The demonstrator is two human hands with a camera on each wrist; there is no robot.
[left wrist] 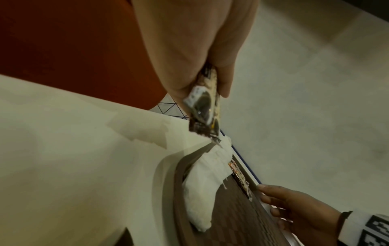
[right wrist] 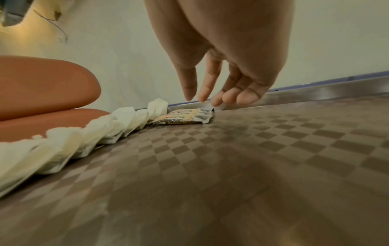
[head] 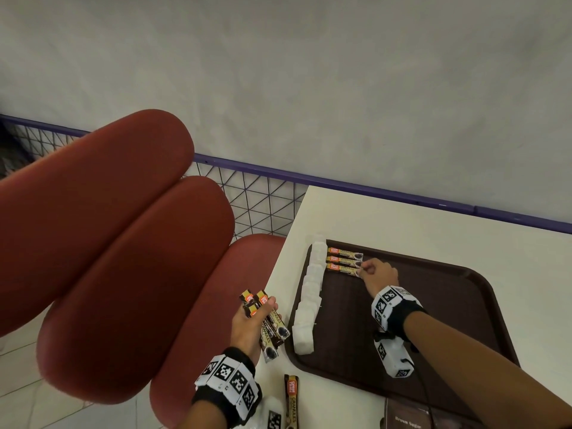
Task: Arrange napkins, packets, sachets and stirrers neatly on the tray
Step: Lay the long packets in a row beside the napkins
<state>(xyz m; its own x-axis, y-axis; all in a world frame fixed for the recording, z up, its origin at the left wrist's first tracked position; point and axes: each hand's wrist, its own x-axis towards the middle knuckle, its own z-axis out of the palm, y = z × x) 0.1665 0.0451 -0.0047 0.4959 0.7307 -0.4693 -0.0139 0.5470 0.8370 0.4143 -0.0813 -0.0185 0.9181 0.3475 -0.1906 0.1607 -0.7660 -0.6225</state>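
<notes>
A brown tray lies on the white table. White napkins overlap in a row along its left rim. Three coffee sachets lie side by side at the tray's far left corner. My right hand is at their right ends, and the right wrist view shows its fingers straight, just over the sachets, holding nothing. My left hand is off the table's left edge and grips a bundle of coffee sachets, seen pinched between thumb and fingers as the bundle.
A loose coffee sachet lies on the table near me, with a brown sugar packet at the tray's near edge. A red padded seat fills the left. A purple rail with wire mesh runs behind the table along the wall.
</notes>
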